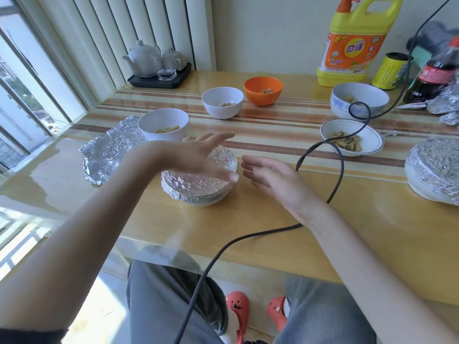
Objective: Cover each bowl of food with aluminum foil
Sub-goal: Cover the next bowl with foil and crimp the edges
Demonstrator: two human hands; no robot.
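A foil-covered bowl (pixel 198 187) sits at the table's middle front. My left hand (pixel 198 155) hovers flat over its top with fingers straight, holding nothing. My right hand (pixel 268 177) is open just to the right of that bowl, fingers pointing left, apart from it. A loose crumpled foil sheet (pixel 109 152) lies at the left. Uncovered bowls with food: a white one (pixel 162 124) beside the sheet, a white one (pixel 222 101), an orange one (pixel 263 89), a blue-patterned one (pixel 359 100) and a shallow rimmed dish (pixel 351 137). Another foil-covered bowl (pixel 434 167) stands at the right edge.
A dark cable (pixel 340 170) loops across the table over the right side and down past my lap. A yellow detergent jug (pixel 352 40), a yellow can (pixel 390 70), a cola bottle (pixel 432 78) and crumpled foil (pixel 444 103) stand at the back right. A tea tray (pixel 159 80) sits back left.
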